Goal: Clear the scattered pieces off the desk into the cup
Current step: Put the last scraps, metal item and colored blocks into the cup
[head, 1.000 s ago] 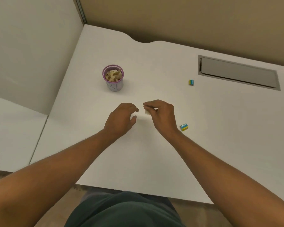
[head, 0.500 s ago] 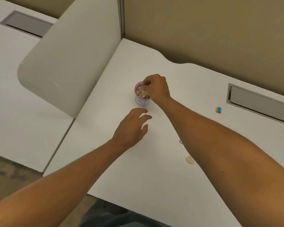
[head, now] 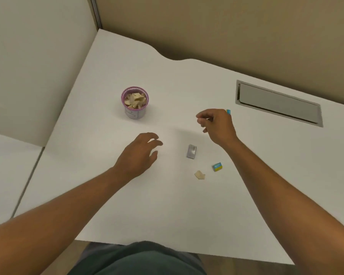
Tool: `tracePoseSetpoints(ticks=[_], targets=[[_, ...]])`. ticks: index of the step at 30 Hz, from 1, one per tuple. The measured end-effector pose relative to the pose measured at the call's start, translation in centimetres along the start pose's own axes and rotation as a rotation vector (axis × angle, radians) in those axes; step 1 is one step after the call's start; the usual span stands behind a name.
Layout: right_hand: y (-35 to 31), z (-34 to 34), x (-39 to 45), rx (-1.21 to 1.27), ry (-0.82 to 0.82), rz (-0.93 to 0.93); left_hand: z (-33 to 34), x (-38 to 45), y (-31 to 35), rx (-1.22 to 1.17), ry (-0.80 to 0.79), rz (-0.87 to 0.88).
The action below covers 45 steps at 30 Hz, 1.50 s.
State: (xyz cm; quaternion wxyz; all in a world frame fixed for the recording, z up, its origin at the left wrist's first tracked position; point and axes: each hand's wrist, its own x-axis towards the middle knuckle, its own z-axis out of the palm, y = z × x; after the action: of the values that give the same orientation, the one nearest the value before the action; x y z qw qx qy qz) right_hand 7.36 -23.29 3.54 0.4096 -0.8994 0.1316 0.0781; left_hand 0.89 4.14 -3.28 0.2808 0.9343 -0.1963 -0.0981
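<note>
A purple-rimmed cup (head: 135, 112) full of beige paper scraps stands on the white desk (head: 187, 205), left of centre. A grey foil piece (head: 191, 151), a beige torn scrap (head: 199, 175) and a small blue-and-yellow block (head: 217, 166) lie near the middle. A second blue-and-yellow block (head: 228, 111) peeks out behind my right hand. My right hand (head: 216, 125) hovers right of the cup with fingers loosely curled and nothing in it. My left hand (head: 140, 153) hovers open, left of the foil piece, holding nothing.
A grey recessed cable tray (head: 278, 104) is set into the desk at the back right. A white partition (head: 38, 66) borders the desk on the left and a tan wall panel (head: 226, 26) runs behind it. The desk's front edge is close to my body.
My right hand has left the cup, where it let go of a scrap, and moved back right. My left hand stayed open near the middle. The camera view has shifted.
</note>
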Motion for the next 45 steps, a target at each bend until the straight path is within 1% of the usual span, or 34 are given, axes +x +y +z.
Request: tracePoseSetpoints(ticks=[3,5,7,9,10,13,15,17,20,22,24,25,27,29,32,34,36,39,42,45], targets=[[5.9,-1.2,-4.9,-0.104,-0.025,0.130,2.5,0.5,1.8,-0.001,-0.140,0.052],[8.9,-0.4,-7.9,-0.208,-0.073,0.130,4.2,0.8,2.9,0.002,-0.226,0.080],[11.0,1.4,-10.2,-0.314,-0.161,0.088,5.8,1.0,3.6,0.027,-0.291,0.085],[12.5,3.4,-11.9,-0.346,-0.251,0.069,7.0,1.1,3.9,0.077,-0.329,0.081],[13.2,4.2,-12.5,-0.345,-0.265,0.063,7.5,1.2,3.9,0.114,-0.344,0.083],[15.0,6.1,-13.5,-0.356,-0.236,0.000,8.3,1.4,3.5,0.270,-0.400,0.082],[15.9,6.6,-13.4,-0.398,-0.227,-0.037,8.6,1.4,2.9,0.353,-0.455,0.064],[16.5,6.5,-12.9,-0.475,-0.224,-0.113,9.0,1.2,2.2,0.417,-0.491,0.074],[16.5,6.0,-11.9,-0.548,-0.232,-0.276,9.6,0.6,1.4,0.468,-0.495,0.070],[16.1,5.9,-11.2,-0.597,-0.245,-0.295,9.7,0.5,1.0,0.452,-0.489,0.056],[15.5,6.1,-10.7,-0.592,-0.232,-0.255,9.8,0.5,0.7,0.430,-0.497,0.061],[15.0,6.2,-10.6,-0.555,-0.209,-0.202,9.8,0.5,0.5,0.423,-0.497,0.066],[13.0,6.2,-10.2,-0.427,-0.152,-0.067,9.9,0.5,0.4,0.405,-0.495,0.075],[9.4,6.2,-9.2,-0.247,-0.083,-0.004,10.1,0.4,0.3,0.388,-0.492,0.077],[1.9,6.5,-6.4,0.042,-0.052,-0.021,10.1,0.5,0.2,0.369,-0.512,0.065],[-3.2,7.3,-3.6,0.134,-0.048,-0.097,9.9,0.5,0.3,0.348,-0.515,0.064],[-7.5,8.4,-0.7,0.123,-0.029,-0.227,9.7,0.5,0.5,0.355,-0.509,0.066],[-11.7,10.4,3.2,-0.045,-0.031,-0.408,9.6,0.4,0.7,0.379,-0.508,0.058],[-12.6,12.1,6.3,-0.213,-0.098,-0.476,9.4,0.5,0.9,0.377,-0.516,0.053],[-12.0,12.8,8.1,-0.407,-0.240,-0.543,9.5,0.6,0.8,0.374,-0.514,0.054]])
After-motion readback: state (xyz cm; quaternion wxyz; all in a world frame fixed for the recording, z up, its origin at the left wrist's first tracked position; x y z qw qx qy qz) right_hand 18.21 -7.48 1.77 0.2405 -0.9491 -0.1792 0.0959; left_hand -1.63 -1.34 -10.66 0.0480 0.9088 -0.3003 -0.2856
